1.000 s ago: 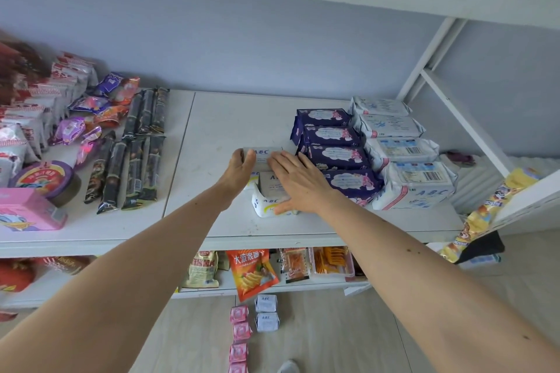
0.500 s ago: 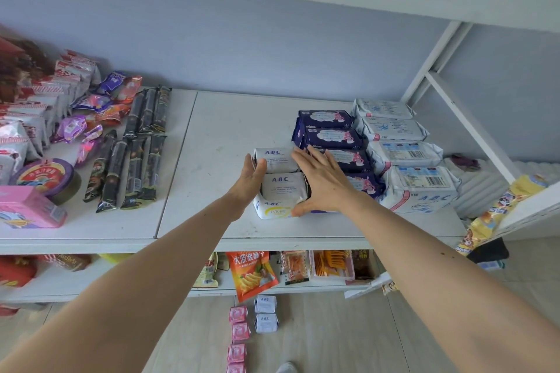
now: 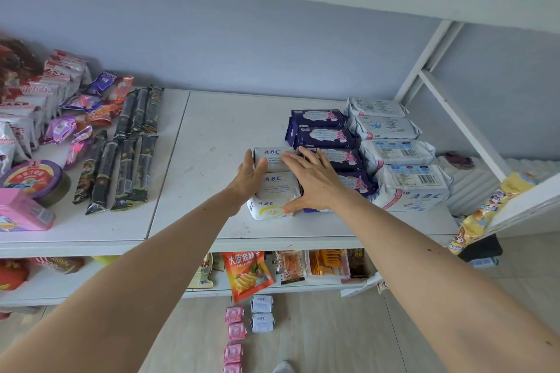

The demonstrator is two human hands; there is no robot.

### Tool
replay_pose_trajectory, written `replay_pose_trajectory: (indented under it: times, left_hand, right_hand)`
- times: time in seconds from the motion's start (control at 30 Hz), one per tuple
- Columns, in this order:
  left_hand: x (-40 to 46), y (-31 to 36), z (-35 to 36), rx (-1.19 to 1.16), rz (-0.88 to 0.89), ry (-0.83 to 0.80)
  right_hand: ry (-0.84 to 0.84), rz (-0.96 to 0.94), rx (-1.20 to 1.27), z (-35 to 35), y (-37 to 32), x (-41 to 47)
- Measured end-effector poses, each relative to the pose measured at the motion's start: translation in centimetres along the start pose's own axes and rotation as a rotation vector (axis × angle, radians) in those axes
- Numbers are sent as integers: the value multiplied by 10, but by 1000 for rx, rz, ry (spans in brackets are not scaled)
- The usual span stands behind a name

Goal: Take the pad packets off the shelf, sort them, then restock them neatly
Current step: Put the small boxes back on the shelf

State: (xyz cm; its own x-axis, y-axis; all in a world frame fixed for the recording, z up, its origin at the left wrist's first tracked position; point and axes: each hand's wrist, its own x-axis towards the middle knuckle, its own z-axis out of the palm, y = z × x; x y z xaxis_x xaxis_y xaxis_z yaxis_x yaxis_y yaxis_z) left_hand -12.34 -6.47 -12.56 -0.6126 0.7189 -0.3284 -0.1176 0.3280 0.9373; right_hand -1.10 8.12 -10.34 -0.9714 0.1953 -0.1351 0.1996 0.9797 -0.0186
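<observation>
On the white shelf point(image 3: 212, 136) we press the white packets point(image 3: 277, 183) with flat, spread hands, left point(image 3: 250, 177) and right point(image 3: 312, 183), and we should push them evenly against the dark packets point(image 3: 327, 138) to keep one straight row.

Left hand point(image 3: 251, 174): arm extended forward, palm turned inward, fingers straight and together.
Right hand point(image 3: 312, 180): arm extended, palm down, fingers spread flat; thumb seemingly tucked low.
</observation>
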Motion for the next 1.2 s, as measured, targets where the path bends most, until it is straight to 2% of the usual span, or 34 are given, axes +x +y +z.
replay_pose_trajectory:
  times: [0.17, 0.43, 0.63, 0.83, 0.97, 1.2]
  left_hand:
    - [-5, 0, -5, 20, -34, 30]
    - [-28, -13, -18, 133, 26, 59]
    - [-57, -35, -19, 229, 142, 236]
    - [-92, -59, -6, 258, 272, 370]
    - [-117, -82, 12, 261, 350, 460]
    - [-160, -170, 46, 278, 331, 524]
  right_hand:
    - [26, 6, -6, 0, -4, -7]
    - [152, 79, 5, 8, -31, -47]
    - [271, 107, 28, 24, -58, -82]
    - [389, 52, 4, 46, -74, -108]
    - [430, 9, 33, 74, -82, -127]
    - [427, -85, 161, 158, -98, -168]
